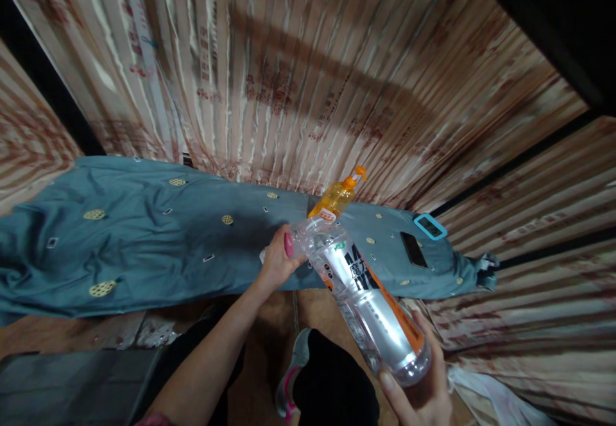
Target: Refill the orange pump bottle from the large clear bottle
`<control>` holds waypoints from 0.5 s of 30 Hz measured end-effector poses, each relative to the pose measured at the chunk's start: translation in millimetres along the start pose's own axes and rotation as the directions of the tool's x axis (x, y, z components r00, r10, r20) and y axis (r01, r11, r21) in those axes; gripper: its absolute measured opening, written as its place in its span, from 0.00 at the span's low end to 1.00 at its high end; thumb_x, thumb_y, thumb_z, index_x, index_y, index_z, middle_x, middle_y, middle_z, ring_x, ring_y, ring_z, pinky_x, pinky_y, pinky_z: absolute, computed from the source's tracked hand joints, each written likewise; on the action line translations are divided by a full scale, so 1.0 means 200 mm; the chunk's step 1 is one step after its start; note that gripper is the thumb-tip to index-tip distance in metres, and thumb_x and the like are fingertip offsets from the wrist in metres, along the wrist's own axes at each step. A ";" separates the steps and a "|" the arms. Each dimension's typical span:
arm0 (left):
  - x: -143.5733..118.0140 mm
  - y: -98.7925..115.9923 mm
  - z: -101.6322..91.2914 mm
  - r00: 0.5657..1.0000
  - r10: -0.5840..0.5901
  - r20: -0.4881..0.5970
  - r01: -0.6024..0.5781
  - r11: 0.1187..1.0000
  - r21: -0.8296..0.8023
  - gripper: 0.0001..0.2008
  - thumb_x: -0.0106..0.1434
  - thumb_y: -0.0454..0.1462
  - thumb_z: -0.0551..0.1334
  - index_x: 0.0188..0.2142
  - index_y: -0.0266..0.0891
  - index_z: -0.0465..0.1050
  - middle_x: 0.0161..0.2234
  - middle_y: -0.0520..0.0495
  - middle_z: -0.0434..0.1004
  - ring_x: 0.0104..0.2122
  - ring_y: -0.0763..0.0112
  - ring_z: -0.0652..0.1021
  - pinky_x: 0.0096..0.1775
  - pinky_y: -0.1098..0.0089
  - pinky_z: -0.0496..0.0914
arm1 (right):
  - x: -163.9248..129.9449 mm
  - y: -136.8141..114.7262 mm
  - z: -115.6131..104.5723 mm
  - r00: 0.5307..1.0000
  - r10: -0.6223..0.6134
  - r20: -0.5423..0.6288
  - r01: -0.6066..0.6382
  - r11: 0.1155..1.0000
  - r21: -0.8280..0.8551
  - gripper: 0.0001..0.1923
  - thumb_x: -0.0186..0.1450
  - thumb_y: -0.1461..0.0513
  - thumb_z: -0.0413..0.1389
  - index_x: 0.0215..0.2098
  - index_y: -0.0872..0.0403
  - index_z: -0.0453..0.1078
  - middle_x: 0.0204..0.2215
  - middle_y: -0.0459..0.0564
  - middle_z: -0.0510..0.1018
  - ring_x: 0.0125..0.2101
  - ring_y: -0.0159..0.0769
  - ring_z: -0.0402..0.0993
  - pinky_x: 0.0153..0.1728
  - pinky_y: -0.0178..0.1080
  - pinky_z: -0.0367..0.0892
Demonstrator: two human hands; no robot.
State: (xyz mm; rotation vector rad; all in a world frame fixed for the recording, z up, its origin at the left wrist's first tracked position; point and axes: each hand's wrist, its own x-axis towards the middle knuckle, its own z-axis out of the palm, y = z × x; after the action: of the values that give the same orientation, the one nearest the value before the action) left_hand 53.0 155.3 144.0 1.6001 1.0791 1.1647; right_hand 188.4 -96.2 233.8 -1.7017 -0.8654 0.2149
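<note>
1. Held in both hands: a clear bottle [370, 304], tilted, base low and near the body, neck pointing up and away.
2. Right hand [423, 387] cupped under and around the base, fingers wrapped on the plastic; a firm carrying grasp, by the look of it.
3. Left hand [276, 262] closed around the neck end, thumb on top and fingers curled beneath. Cap hidden inside that grasp, so cannot tell whether on, loosened or off.
4. Judged progress: bottle already lifted and steadied between the two grasps, with work at the neck under way at most. Nothing visible poured or spilled. Anything to do with the cap or the contents seemingly still ahead.
5. Look of the bottle: transparent, ribbed plastic, with a white, black and orange label running lengthwise between the two grasps. Large dark lettering, unreadable at this angle. Seems mostly empty or filled with clear liquid; hard to tell which.
6. Just beyond the left grasp, past the neck: an orange bottle [337, 200] with an orange cap, leaning on a teal cloth [144, 246].
7. Further out, above the right grasp: a dark phone [414, 249] lying flat on the same cloth, and a blue-framed device [430, 226] just beside it.
8. Below and between the two grasps: a grey and pink shoe [289, 374] over a brown floor.
9. Behind everything: a pleated curtain [289, 60], cream with reddish print.
</note>
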 end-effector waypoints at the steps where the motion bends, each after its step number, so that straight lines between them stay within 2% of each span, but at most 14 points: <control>1: 0.00 0.00 0.00 1.000 0.000 -0.002 0.000 1.000 0.002 0.37 0.45 0.33 0.76 0.55 0.39 0.69 0.53 0.40 0.80 0.53 0.49 0.81 0.59 0.50 0.73 | 0.00 -0.01 0.00 1.000 0.001 -0.003 -0.001 1.000 0.000 0.52 0.55 0.47 0.69 0.71 0.56 0.58 0.72 0.63 0.60 0.71 0.60 0.56 0.59 0.48 0.63; 5: 0.00 0.01 -0.01 1.000 0.004 -0.006 -0.004 1.000 0.013 0.37 0.45 0.34 0.77 0.54 0.39 0.69 0.53 0.40 0.80 0.54 0.49 0.81 0.59 0.50 0.73 | 0.00 -0.02 0.00 0.999 0.050 -0.011 -0.050 0.999 -0.005 0.55 0.52 0.46 0.70 0.70 0.60 0.58 0.65 0.67 0.68 0.63 0.62 0.67 0.55 0.51 0.67; 8: 0.00 -0.01 -0.01 1.000 -0.009 0.003 0.009 1.000 0.020 0.38 0.45 0.34 0.77 0.56 0.40 0.68 0.55 0.40 0.79 0.55 0.49 0.81 0.60 0.50 0.73 | -0.01 0.00 0.00 0.992 0.116 -0.041 -0.116 0.993 -0.009 0.49 0.50 0.46 0.70 0.64 0.57 0.63 0.59 0.66 0.74 0.55 0.61 0.75 0.51 0.51 0.71; 11: 0.00 -0.03 -0.01 1.000 -0.018 0.004 0.018 1.000 0.016 0.40 0.45 0.34 0.77 0.58 0.40 0.68 0.57 0.40 0.78 0.57 0.48 0.80 0.62 0.47 0.71 | -0.02 0.03 -0.01 0.991 0.119 -0.062 -0.120 0.993 -0.014 0.45 0.50 0.46 0.70 0.60 0.55 0.65 0.56 0.63 0.77 0.55 0.61 0.76 0.51 0.51 0.73; 15: -0.01 -0.04 -0.01 1.000 -0.014 0.013 0.014 1.000 0.005 0.42 0.46 0.33 0.77 0.60 0.39 0.67 0.60 0.37 0.76 0.61 0.47 0.77 0.65 0.46 0.68 | -0.02 0.05 -0.01 0.994 0.104 -0.030 -0.104 0.994 -0.014 0.48 0.52 0.46 0.70 0.65 0.56 0.62 0.60 0.64 0.74 0.59 0.62 0.73 0.55 0.53 0.70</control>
State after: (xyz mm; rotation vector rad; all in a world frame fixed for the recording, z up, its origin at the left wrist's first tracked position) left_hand 50.5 156.5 136.3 1.5998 1.0837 1.1417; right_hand 191.0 -101.1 225.3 -1.7620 -0.7597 0.2539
